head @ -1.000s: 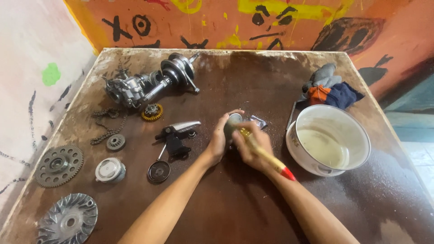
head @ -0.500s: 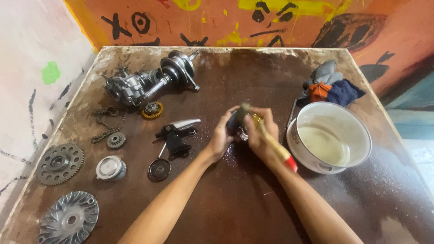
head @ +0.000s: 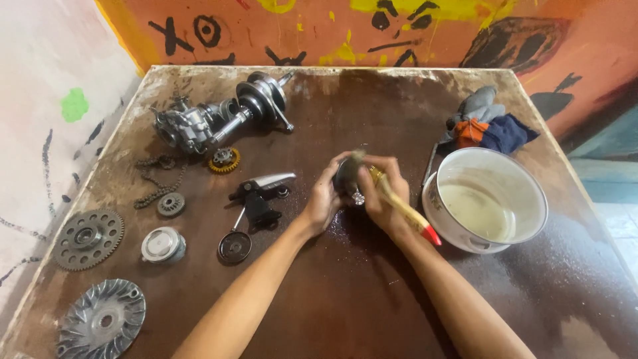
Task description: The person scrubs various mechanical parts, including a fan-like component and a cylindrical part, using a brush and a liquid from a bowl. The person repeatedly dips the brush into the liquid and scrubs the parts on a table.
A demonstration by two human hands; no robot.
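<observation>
Metal part [head: 347, 178], likely heavy, oily-slick, gripped around body by left hand [head: 325, 199] mid-bench; right hand [head: 380, 193] clasps wooden-handled brush [head: 399, 206]; white bowl [head: 458, 229] near right edge.

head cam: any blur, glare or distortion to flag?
Head view: soft, even light with faint shadows; wet sheen on the table near the basin; slight motion blur on the brush and the small part in the left hand; wide-angle bending at the table edges.

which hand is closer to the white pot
Right. The right hand, holding a brush, is just left of the white pot, almost at its rim. The left hand is farther left, beyond the right one.
</observation>
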